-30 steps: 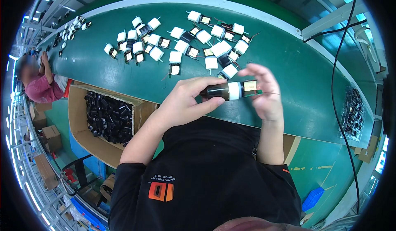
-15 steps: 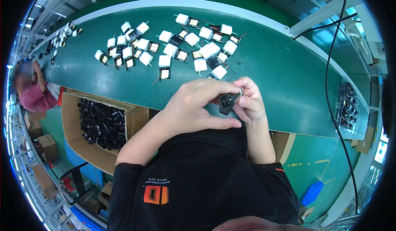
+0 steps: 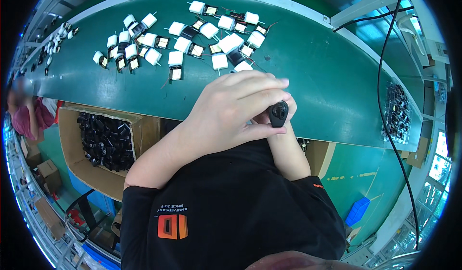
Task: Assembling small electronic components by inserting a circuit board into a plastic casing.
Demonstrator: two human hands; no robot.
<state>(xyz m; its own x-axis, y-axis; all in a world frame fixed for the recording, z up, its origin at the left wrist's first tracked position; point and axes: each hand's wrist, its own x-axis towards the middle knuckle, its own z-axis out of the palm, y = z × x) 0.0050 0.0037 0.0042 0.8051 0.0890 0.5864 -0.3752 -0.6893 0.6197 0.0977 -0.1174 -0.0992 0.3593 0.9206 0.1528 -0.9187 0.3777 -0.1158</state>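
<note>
A small black plastic housing (image 3: 278, 114), rounded with a tapered end, is held between my two hands above the near edge of the green table. My left hand (image 3: 236, 104) closes on it, the thumb below and the fingers reaching across above. Behind the housing, my right hand (image 3: 291, 107) is closed against it from the right; most of its fingers are hidden by the left hand and the housing. Beyond my hands lie several white-and-black parts with thin wires, such as one white-capped part (image 3: 175, 58).
A cardboard box (image 3: 72, 149) of black housings (image 3: 106, 142) stands at the left, below the table edge. A clear tray of dark parts (image 3: 398, 113) is at the far right. A black cable (image 3: 380, 82) hangs down the right side. Another person (image 3: 32, 118) sits far left.
My left fingers have come over the right hand, covering much of it. The black housing has shifted slightly right and turned more upright. The whole view has shifted a little.
</note>
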